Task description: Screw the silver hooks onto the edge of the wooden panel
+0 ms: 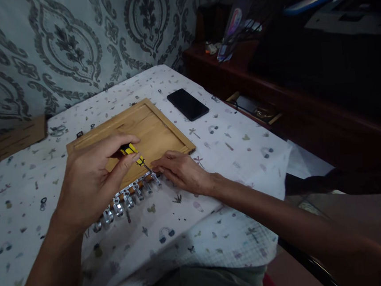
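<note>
My left hand (96, 173) is closed around the yellow and black handle of a screwdriver (133, 153). The screwdriver's shaft slants down to the right, its tip close to the end of a row of shiny metal clips (129, 200). These clips line the near edge of a wooden board (142, 125) with a raised frame, which lies flat on the table. My right hand (182, 170) has its thumb and fingers pinched together at that same end of the row, beside the screwdriver's tip. Whatever sits between its fingertips is hidden.
A black phone (188, 104) lies right of the board on the patterned tablecloth (197, 222). Cardboard (16, 139) rests at the far left by the wall. To the right stands a dark red desk (238, 81) with a bottle (236, 23) and a partly open drawer (257, 108).
</note>
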Demonstrator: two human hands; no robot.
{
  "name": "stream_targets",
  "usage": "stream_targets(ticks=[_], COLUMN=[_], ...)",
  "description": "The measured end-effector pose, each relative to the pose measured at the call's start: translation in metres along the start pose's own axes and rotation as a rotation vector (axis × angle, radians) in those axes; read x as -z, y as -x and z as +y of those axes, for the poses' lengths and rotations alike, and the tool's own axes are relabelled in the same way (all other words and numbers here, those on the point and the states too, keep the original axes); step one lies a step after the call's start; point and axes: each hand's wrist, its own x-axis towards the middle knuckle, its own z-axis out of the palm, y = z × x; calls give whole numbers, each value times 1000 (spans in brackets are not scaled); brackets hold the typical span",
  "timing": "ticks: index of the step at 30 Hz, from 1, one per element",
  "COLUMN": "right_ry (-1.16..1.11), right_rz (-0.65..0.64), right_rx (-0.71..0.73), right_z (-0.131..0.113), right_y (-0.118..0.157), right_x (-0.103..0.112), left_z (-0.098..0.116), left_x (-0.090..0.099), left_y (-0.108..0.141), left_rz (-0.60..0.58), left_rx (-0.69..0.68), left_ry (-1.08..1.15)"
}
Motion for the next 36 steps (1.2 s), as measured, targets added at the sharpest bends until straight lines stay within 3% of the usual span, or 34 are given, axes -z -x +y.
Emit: stream_targets(ticks=[8, 18, 23, 28, 31, 36], right_ry=[20, 52, 69, 34, 35, 62], right_rz=[11, -32, -42, -31, -24, -4], right_rx=[23, 15, 10, 23, 39, 44], right_z=[-1, -1, -1, 0, 0, 1], right_y=[0, -2, -2, -1, -1, -2], right_x=[1, 3, 3, 2, 2, 0], left_z=[6, 0, 9, 11, 6, 4], left_x=[-8, -1, -8, -13, -11, -4], left_y=[1, -5, -5, -1, 0, -2], left_rz=[58, 14, 105, 143, 109, 20], left_rx=[36, -84, -156, -63, 20, -24], left_ry=[5, 51, -115, -107, -7, 48])
